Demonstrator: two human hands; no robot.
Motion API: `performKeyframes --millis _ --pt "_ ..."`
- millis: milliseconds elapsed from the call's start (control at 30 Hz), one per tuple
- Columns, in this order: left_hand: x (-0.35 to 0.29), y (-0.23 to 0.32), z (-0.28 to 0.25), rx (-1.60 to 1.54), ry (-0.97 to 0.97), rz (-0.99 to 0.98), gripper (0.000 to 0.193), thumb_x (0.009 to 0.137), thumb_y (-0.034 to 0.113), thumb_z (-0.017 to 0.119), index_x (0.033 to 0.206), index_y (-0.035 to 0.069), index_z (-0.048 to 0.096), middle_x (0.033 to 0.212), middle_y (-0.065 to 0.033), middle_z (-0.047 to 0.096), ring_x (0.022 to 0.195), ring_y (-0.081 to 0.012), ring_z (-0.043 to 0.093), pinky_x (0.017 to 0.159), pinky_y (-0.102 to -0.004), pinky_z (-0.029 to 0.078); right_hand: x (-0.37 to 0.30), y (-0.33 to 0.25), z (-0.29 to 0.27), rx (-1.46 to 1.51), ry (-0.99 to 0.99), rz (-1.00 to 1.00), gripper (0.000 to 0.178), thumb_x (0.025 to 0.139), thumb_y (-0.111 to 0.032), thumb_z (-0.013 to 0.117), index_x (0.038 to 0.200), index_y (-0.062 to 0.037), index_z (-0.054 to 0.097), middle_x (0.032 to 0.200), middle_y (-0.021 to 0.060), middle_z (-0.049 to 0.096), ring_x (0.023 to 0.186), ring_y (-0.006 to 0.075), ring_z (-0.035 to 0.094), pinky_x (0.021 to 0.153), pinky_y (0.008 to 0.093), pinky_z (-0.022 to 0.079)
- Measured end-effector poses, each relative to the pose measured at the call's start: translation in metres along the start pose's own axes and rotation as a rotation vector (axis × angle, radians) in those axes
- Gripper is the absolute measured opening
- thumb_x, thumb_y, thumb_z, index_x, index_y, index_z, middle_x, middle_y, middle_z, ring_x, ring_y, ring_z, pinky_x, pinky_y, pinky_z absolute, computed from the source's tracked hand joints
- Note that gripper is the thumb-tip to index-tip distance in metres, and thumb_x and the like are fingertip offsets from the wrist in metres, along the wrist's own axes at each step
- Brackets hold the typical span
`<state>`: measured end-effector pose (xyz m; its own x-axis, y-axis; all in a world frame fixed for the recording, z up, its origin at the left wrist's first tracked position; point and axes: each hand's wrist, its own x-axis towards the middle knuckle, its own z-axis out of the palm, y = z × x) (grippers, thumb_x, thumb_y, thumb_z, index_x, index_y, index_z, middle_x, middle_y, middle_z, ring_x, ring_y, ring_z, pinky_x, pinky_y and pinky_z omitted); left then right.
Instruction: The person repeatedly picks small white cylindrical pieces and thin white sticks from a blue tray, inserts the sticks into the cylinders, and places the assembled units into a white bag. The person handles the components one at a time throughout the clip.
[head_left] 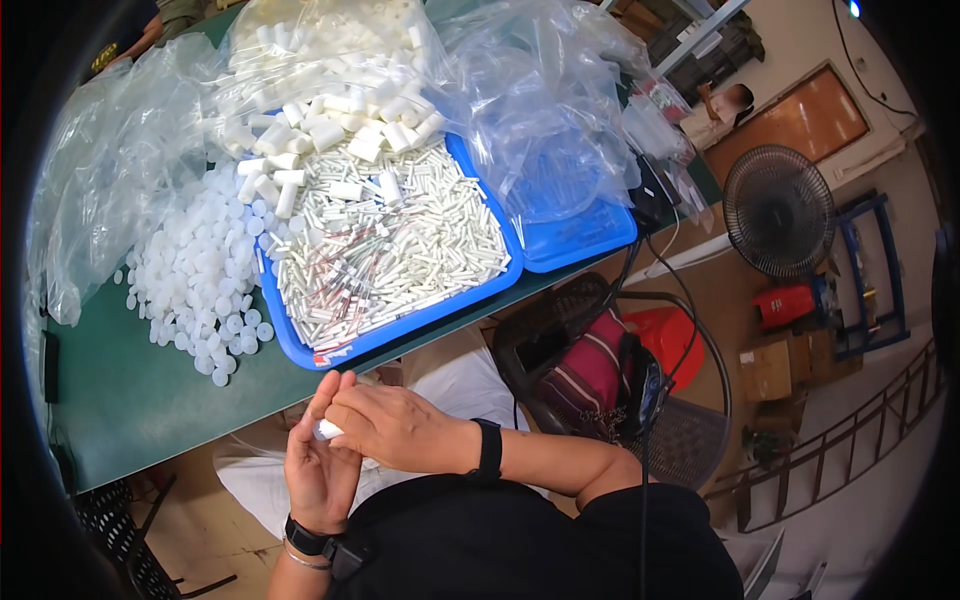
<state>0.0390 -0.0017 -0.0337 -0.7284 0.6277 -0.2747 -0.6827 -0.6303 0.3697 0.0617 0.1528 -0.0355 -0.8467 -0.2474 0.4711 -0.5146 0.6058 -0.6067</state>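
Both hands meet in front of me, just off the near edge of the table, around a small white plastic piece. My left hand cups it with its fingers pointing up. My right hand is closed over it from the right, fingers bent. Most of the piece is hidden by the fingers. Just beyond the hands stands a blue tray, heaped with thin short white tubes and some reddish wired parts. Thick white cylinders spill from a clear bag at its far side.
Translucent round caps lie piled on the green table, left of the tray. Clear plastic bags cover the far left. Another blue tray holds clear bags. Right are a chair with a maroon bag and a fan.
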Motion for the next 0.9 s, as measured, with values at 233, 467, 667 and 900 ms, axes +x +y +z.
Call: performKeyframes --millis 233,467,667,900 --pt "-0.004 -0.017 0.000 -0.302 -0.014 -0.034 0.045 0.098 0.022 0.042 0.144 0.024 0.042 0.154 -0.0040 0.035 0.142 -0.0309 0.029 0.117 -0.0490 0.024 -0.007 0.001 0.002 -0.046 -0.040 -0.050 0.037 0.075 -0.013 0.073 0.104 0.0032 0.057 0.095 0.0162 0.061 0.079 0.0295 0.064 0.061 0.0371 0.052" --pt "-0.005 -0.021 0.000 -0.292 0.058 -0.016 0.040 0.102 0.032 0.043 0.142 0.023 0.042 0.151 -0.0069 0.038 0.138 -0.0357 0.034 0.114 -0.0524 0.029 -0.008 -0.009 0.021 -0.225 0.028 -0.073 0.034 0.078 -0.014 0.071 0.106 0.0009 0.058 0.096 0.0186 0.062 0.077 0.0314 0.065 0.058 0.0360 0.053" --pt "0.004 -0.019 -0.019 -0.359 0.069 -0.093 0.050 0.100 0.032 0.042 0.145 0.008 0.037 0.146 -0.0136 0.042 0.138 -0.0310 0.035 0.115 -0.0454 0.027 -0.008 -0.009 0.018 0.035 -0.154 0.333 0.025 0.086 -0.011 0.064 0.108 -0.0020 0.055 0.102 0.0170 0.062 0.081 0.0353 0.065 0.062 0.0415 0.052" --pt "-0.007 -0.026 -0.019 -0.349 0.053 -0.046 0.051 0.100 0.024 0.043 0.148 0.011 0.033 0.153 -0.0108 0.032 0.142 -0.0279 0.030 0.117 -0.0442 0.027 -0.013 -0.001 0.021 0.095 -0.176 0.135 0.021 0.088 -0.012 0.064 0.104 -0.0024 0.053 0.094 0.0155 0.062 0.074 0.0361 0.063 0.062 0.0433 0.050"
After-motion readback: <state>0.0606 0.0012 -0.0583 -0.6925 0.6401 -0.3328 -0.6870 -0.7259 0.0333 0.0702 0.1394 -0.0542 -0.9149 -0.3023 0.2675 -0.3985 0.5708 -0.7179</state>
